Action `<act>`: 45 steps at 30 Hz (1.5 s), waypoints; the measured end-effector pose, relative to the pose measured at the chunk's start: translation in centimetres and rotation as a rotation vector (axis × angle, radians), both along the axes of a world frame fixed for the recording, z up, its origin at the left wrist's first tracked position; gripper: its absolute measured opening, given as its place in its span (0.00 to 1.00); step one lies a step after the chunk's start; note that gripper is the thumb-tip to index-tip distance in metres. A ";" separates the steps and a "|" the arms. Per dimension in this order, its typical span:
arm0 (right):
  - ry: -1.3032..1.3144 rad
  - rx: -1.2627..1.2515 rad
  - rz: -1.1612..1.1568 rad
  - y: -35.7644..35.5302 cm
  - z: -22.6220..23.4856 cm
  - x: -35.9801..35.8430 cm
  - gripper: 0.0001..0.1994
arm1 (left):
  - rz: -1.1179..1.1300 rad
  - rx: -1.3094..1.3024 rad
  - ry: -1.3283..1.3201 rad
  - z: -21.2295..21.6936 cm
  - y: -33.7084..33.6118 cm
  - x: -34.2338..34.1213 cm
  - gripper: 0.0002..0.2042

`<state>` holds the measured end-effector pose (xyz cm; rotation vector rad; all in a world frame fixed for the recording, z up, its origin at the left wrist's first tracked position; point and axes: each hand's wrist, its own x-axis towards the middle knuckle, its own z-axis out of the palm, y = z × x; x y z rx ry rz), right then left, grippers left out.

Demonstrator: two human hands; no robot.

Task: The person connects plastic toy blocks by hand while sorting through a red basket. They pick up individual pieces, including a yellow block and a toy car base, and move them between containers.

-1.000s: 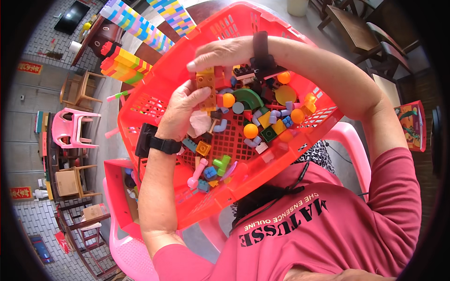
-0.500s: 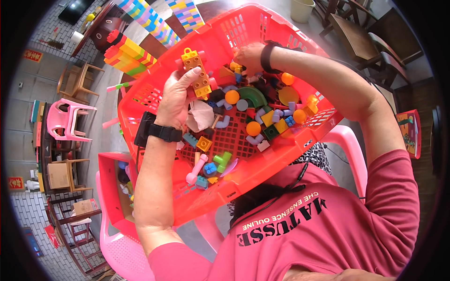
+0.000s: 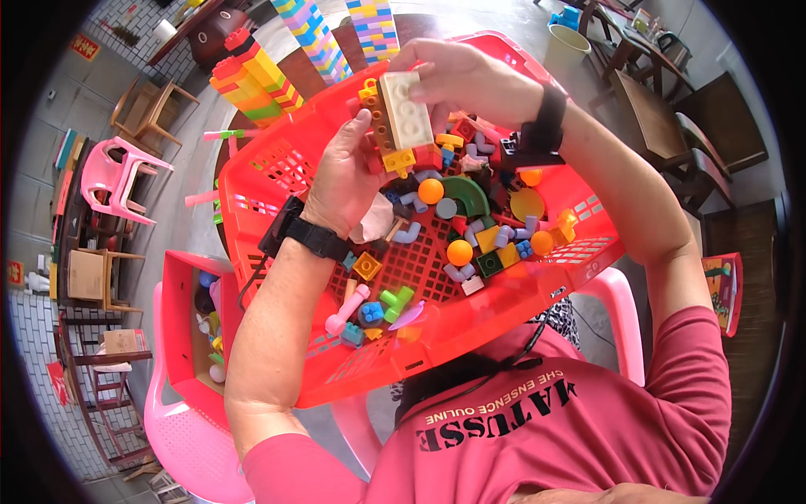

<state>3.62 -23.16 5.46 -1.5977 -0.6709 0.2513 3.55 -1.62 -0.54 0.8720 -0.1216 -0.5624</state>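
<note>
Over a red plastic basket, my left hand is closed round a yellow toy car base with red wheels. My right hand grips a cream building block from its far end, against the studded top of the car base. Whether the two are joined cannot be made out. Under my hands the basket holds loose toy pieces: orange balls, a green curved piece, a pink dumbbell-shaped piece, a green connector and several small bricks and tubes.
Tall pastel block towers and a yellow-orange block stack stand beyond the basket. At my left, a red box of toys rests on a pink chair. A cream bin stands far right.
My right hand has come up out of the basket with the cream block and brought it to the yellow car base. My left hand has turned the base slightly.
</note>
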 end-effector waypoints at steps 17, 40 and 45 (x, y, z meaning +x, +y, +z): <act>-0.012 -0.209 -0.122 0.0 -0.2 -0.2 0.10 | 0.078 0.023 -0.040 1.1 -0.8 -1.3 0.12; -0.035 0.163 -0.352 -0.2 -0.6 0.9 0.11 | 0.255 0.242 0.098 -0.7 -0.9 -0.8 0.08; -0.002 0.325 -0.379 0.8 -2.1 0.7 0.12 | 0.214 0.018 -0.054 0.3 -0.8 -1.1 0.11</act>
